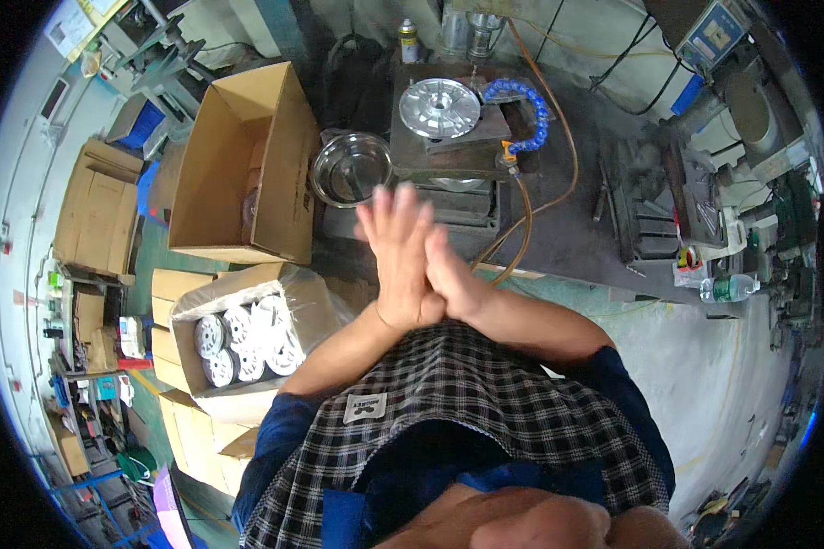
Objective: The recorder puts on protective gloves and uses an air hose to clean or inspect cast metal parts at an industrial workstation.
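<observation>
My left hand (396,252) and my right hand (455,277) are pressed against each other in front of my apron, palm to palm. The left fingers are stretched out and a little smeared by motion. Part of the right hand is hidden behind the left, but its visible fingers lie straight. Neither hand shows anything held. Just beyond them are a shiny metal bowl (352,170) and a dark machine base (444,206). A round silver metal wheel-like part (439,108) lies on the fixture farther back.
A blue segmented coolant hose (542,114) curves beside the fixture, with brown tubing (572,156) to its right. An open cardboard box (288,174) stands at left. Nearer, a lined carton (238,399) holds several white wheel-like parts (250,337). A plastic bottle (731,288) lies at right.
</observation>
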The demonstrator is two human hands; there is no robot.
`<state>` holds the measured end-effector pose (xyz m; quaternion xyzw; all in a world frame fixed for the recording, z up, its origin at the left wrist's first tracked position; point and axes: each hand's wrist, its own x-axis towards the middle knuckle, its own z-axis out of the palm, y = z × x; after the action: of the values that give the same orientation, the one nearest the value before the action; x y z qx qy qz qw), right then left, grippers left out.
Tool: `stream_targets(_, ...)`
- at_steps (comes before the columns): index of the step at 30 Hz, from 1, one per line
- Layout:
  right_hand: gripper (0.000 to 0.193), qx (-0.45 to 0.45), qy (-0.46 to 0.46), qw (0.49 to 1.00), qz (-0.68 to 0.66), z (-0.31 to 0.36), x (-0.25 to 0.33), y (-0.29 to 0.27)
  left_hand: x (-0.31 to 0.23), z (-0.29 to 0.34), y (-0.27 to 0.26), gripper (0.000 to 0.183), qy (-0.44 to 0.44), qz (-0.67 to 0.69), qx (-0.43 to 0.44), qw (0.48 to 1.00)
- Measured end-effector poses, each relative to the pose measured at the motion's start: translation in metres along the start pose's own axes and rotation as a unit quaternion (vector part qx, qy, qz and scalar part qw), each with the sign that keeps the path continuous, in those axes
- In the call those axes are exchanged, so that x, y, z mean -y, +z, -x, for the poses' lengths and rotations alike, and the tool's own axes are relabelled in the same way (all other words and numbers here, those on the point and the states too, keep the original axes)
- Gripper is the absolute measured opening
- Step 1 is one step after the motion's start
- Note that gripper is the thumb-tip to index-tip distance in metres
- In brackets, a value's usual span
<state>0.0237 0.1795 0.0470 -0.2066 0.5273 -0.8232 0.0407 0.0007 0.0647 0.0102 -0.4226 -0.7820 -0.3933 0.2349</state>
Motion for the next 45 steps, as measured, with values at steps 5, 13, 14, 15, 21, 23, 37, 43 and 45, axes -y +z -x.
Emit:
stream_targets(5,0.114,0.016,-0.058,0.975,-0.215,-0.006,0.042,-0.022,0.025,0.023,0.014,0.094,-0.251,0.228,0.054,0.939)
stream_targets(13,0.104,-0.079,-0.036,0.931,-0.356,0.001,0.036,-0.035,0.025,-0.019,-0.021,0.094,-0.238,0.883,-0.065,0.400)
stream_targets(14,0.104,-0.079,-0.032,0.936,-0.342,0.004,0.035,-0.038,0.023,-0.022,-0.023,0.093,-0.263,0.865,-0.064,0.423)
stream_targets(15,0.105,-0.084,-0.031,0.934,-0.346,0.006,0.033,-0.040,0.022,-0.025,-0.024,0.093,-0.265,0.867,-0.067,0.417)
stream_targets(21,0.096,-0.076,-0.043,0.965,-0.246,0.020,0.028,-0.042,0.026,-0.020,-0.016,0.089,-0.265,0.859,-0.053,0.434)
stream_targets(23,0.085,-0.077,0.010,0.990,0.115,0.029,0.021,-0.029,0.030,-0.021,-0.001,0.088,-0.318,0.827,-0.084,0.455)
stream_targets(37,0.076,-0.212,0.152,0.777,-0.572,0.021,-0.028,0.028,0.017,0.018,0.025,0.079,-0.367,0.446,-0.200,0.791)
stream_targets(43,0.086,-0.060,0.189,0.975,-0.099,0.012,-0.064,-0.017,-0.069,0.055,0.051,0.075,-0.227,0.152,-0.148,0.951)
stream_targets(45,0.088,-0.030,0.221,0.958,-0.181,0.017,-0.059,-0.044,-0.100,0.062,0.069,0.076,-0.283,0.194,-0.059,0.937)
